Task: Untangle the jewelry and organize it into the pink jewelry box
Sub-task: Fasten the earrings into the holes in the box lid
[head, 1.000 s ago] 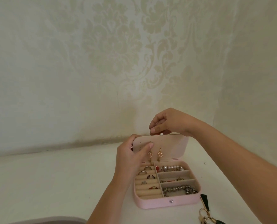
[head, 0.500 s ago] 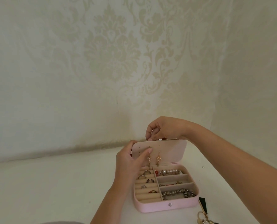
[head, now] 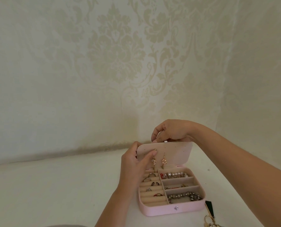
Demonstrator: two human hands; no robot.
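Steadying the upright lid (head: pixel 177 154) of the pink jewelry box (head: pixel 174 208), my left hand (head: pixel 133 166) pinches its left edge, forefinger pressing an earring (head: pixel 153 160) hook through, while my right hand (head: pixel 170 131) curls its fingers (head: pixel 154 134) behind the top rim, perhaps catching the hook.

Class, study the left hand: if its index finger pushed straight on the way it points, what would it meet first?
The open lid, at its inner panel by the left earring; the left hand has its fingertip on or just short of it, depth unclear.
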